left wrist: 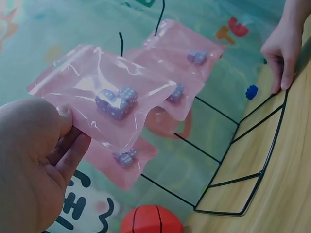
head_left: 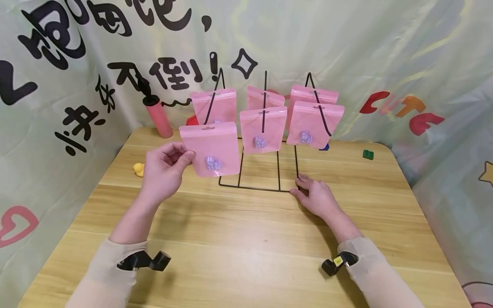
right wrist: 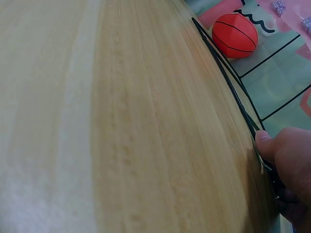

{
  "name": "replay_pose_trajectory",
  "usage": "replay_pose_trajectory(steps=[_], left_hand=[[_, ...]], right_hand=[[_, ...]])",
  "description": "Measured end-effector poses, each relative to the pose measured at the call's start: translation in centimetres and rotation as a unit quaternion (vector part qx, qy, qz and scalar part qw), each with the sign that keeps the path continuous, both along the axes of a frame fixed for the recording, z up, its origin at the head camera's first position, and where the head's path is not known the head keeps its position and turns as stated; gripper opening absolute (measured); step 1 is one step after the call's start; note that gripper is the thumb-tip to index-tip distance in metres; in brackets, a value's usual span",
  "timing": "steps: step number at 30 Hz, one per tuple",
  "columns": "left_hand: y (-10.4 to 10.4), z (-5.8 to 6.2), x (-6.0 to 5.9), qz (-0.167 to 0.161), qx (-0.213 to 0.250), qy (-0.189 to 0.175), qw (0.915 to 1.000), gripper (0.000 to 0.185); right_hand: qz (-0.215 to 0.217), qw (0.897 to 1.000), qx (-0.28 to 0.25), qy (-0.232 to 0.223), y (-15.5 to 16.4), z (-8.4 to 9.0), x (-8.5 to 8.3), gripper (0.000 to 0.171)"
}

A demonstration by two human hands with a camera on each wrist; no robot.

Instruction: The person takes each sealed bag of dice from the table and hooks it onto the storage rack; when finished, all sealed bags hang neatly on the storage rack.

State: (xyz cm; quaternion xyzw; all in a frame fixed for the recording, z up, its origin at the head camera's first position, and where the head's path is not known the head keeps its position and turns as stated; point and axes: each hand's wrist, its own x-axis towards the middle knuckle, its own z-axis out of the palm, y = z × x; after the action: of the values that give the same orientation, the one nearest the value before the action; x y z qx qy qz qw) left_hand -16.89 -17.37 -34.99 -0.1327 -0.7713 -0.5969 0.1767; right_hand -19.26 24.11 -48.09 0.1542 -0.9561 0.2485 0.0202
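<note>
Left hand [head_left: 163, 169] pinching a pink bag [head_left: 211, 148] of little dice, off its hook, at nine o'clock from the wire rack [head_left: 265, 171]. Right hand [head_left: 313, 194] flat, pressing the rack's base corner at five o'clock. Five bags left hanging; one off.

Bright even light, soft shadows; wrist views blurry, edges distorted.

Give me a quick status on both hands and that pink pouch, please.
Left hand pinches pink pouch by its edge, off the hooks. Right hand rests on wire rack base. Other pouches hang close behind.
</note>
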Motion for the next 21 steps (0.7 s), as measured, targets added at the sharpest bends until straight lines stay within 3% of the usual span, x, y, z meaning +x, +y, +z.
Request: replay_pose_trajectory(steps=[7,21], left_hand=[[-0.6,0.1,-0.6,-0.001,0.010,-0.018,0.9998,0.011],[-1.3,-0.4,-2.2,0.003,-0.018,-0.037,0.9992,0.011]], right_hand=[[-0.003,1.000,0.001,-0.003,0.0,0.0,0.0,0.051],[-0.003,1.000,0.001,-0.004,-0.1,0.0,0.0,0.051]])
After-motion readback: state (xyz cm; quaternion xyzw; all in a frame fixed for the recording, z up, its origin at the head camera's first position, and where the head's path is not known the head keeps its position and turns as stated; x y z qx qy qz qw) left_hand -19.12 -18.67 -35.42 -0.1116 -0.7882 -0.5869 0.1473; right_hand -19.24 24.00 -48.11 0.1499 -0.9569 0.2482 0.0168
